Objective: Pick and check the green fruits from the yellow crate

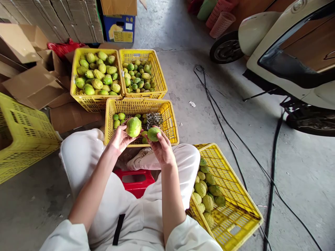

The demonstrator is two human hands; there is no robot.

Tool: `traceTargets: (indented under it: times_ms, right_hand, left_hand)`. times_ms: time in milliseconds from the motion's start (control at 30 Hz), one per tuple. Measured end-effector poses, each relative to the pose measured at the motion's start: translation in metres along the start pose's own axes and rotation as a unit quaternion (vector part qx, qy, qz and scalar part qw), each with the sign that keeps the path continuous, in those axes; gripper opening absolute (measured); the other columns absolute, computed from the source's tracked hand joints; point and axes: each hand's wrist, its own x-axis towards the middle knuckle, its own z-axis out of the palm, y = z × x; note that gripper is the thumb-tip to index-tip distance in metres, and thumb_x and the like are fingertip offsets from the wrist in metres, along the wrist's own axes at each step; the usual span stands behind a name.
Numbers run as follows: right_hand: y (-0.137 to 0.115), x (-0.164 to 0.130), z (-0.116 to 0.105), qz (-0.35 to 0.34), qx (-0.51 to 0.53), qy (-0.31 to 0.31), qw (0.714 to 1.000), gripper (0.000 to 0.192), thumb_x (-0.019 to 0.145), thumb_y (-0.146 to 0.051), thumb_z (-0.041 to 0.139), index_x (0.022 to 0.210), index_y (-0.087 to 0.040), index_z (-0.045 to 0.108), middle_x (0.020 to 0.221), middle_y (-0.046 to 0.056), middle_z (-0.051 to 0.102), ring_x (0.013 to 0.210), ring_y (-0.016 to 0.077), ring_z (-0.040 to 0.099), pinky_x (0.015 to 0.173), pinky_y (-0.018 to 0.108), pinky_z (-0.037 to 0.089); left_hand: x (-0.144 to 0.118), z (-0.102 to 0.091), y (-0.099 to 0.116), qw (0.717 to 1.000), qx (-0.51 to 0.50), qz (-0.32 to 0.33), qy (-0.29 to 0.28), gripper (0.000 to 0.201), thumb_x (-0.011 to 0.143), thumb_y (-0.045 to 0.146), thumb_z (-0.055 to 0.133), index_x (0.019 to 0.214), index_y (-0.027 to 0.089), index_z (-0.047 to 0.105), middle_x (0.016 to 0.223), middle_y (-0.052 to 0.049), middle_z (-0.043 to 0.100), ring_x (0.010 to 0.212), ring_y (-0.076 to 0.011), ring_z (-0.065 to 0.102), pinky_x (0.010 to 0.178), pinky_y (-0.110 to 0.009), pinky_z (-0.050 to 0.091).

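Observation:
In my left hand [120, 140] I hold a large yellow-green lemon [133, 127], its upper side facing me. My right hand [163, 148] grips a smaller, greener lemon [154, 134] between thumb and fingers. Both fruits are held close together over the near edge of a yellow crate [174, 129]. Inside that crate lie several small green lemons [116, 123] at the left and a heap of dark, shiny material [154, 119] that I cannot make out. My hands cover part of the crate's floor.
Behind it stand two yellow crates, one with large lemons [98, 75], one with smaller ones [137, 76]. A tilted crate [235, 209] of lemons sits at my right, another yellow crate [26, 139] at far left. Black cables [222, 115] cross the floor near a parked scooter [282, 62].

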Motion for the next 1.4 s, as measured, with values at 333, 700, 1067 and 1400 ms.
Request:
traceTargets:
  times_ms: [333, 700, 1067, 1400]
  right_hand:
    - [0.008, 0.003, -0.006, -0.017, 0.012, 0.001, 1.0, 0.053, 0.074, -0.062, 0.108, 0.111, -0.032, 0.085, 0.123, 0.002, 0.089, 0.12, 0.0262, 0.083, 0.105, 0.042, 0.073]
    - [0.011, 0.003, -0.005, -0.011, 0.014, 0.001, 1.0, 0.051, 0.079, -0.064, 0.104, 0.112, -0.03, 0.087, 0.123, 0.006, 0.091, 0.133, 0.035, 0.085, 0.117, 0.053, 0.071]
    - [0.001, 0.001, 0.005, -0.015, 0.06, -0.006, 0.998, 0.053, 0.076, -0.053, 0.103, 0.121, -0.034, 0.084, 0.119, 0.002, 0.092, 0.128, 0.0353, 0.087, 0.119, 0.06, 0.068]
    - [0.006, 0.001, 0.0, -0.026, 0.025, -0.01, 0.999, 0.053, 0.081, -0.062, 0.103, 0.123, -0.037, 0.082, 0.127, 0.003, 0.088, 0.143, 0.034, 0.079, 0.111, 0.053, 0.072]
  left_hand:
    - [-0.008, 0.006, 0.001, 0.999, 0.013, 0.017, -0.025, 0.065, 0.094, 0.027, 0.095, 0.154, 0.023, 0.069, 0.129, -0.015, 0.09, 0.13, -0.0364, 0.087, 0.117, -0.052, 0.069]
    - [0.001, -0.002, -0.005, 0.999, 0.007, 0.041, 0.0, 0.053, 0.086, 0.04, 0.101, 0.134, 0.026, 0.082, 0.146, -0.014, 0.084, 0.165, -0.04, 0.061, 0.125, -0.052, 0.064]
    - [-0.005, 0.002, 0.0, 0.998, 0.017, 0.055, -0.009, 0.059, 0.091, 0.022, 0.094, 0.147, 0.034, 0.079, 0.147, -0.008, 0.085, 0.151, -0.0333, 0.074, 0.12, -0.046, 0.068]
    - [-0.006, -0.003, -0.003, 0.997, 0.027, 0.068, -0.037, 0.093, 0.075, 0.015, 0.107, 0.157, 0.039, 0.068, 0.144, -0.009, 0.083, 0.153, -0.0354, 0.073, 0.124, -0.051, 0.064]
